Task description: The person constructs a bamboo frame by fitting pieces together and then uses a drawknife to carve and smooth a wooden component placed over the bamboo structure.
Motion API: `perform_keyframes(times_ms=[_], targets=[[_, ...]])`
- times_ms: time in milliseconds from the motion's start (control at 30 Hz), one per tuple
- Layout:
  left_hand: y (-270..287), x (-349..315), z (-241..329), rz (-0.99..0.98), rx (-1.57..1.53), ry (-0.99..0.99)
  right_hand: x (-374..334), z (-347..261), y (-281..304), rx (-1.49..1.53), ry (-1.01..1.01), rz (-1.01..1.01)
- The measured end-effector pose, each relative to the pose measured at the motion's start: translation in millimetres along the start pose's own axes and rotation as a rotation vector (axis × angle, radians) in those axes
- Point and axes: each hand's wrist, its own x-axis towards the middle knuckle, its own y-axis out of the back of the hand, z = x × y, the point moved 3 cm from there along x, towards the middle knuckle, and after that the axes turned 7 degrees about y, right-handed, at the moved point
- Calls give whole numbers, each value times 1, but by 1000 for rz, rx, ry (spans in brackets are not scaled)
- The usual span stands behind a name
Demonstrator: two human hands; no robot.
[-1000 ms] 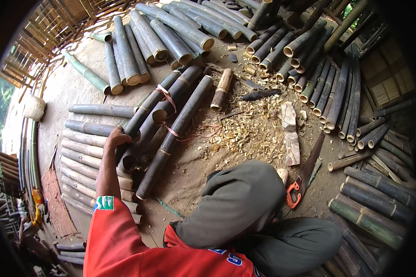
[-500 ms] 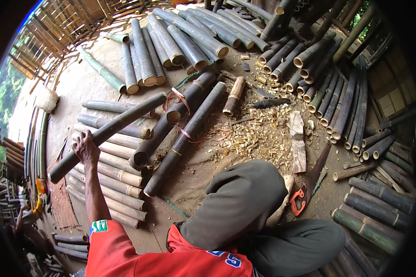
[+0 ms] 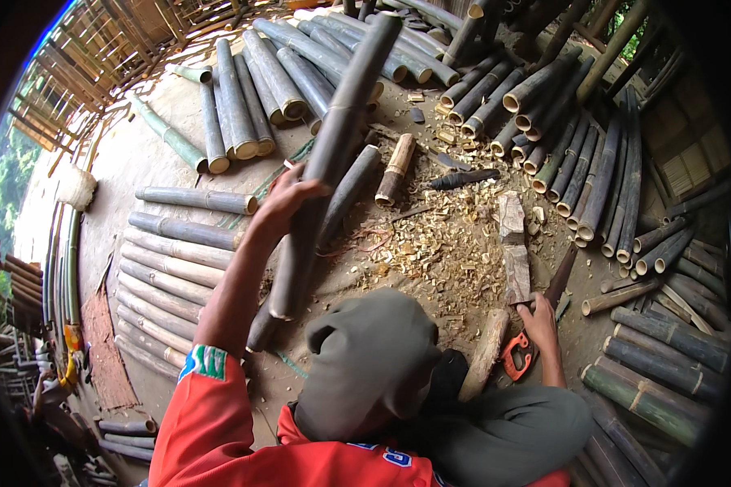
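Note:
A long dark bamboo pole [image 3: 341,114] stands steeply tilted in front of me, its lower end above my left knee. My left hand [image 3: 294,199] is closed around its middle, and a small white stick [image 3: 289,165] shows by the fingers. Behind it, another dark bamboo pole [image 3: 352,191] lies slanted on the ground, partly hidden. My right hand [image 3: 542,321] reaches down beside the saw [image 3: 515,354] with the orange handle. Its fingers look apart, close to the lower end of a rough wooden board [image 3: 513,243]; whether they touch it is unclear.
A row of pale bamboo pieces [image 3: 166,280] lies at left. Dark bamboo poles [image 3: 280,77] spread across the back, with more stacks [image 3: 593,174] along the right. Wood chips [image 3: 443,243] cover the middle ground, near a short bamboo piece [image 3: 395,170] and a dark-handled blade [image 3: 464,178].
My left hand has moved right, and the pole it holds now stands much steeper; I cannot tell if it is the same pole. My right hand has come into view beside the saw.

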Motion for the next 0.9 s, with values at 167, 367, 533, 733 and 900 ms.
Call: perform_keyframes(times_ms=[167,367,533,733,900], targets=[[-139,86,-4,-100,27,-23,46,41,-54,-185,-145,29],[-282,101,-52,-400,-170,212,71,65,-94,-50,-192,61],[-350,61,-95,-377,-9,157,71,105,-81,158,-8,145],[-367,7,-146,-513,-79,242,88,76,-32,-98,45,-24],[-370,17,-177,-496,-4,201,99,52,-53,-129,120,-118]])
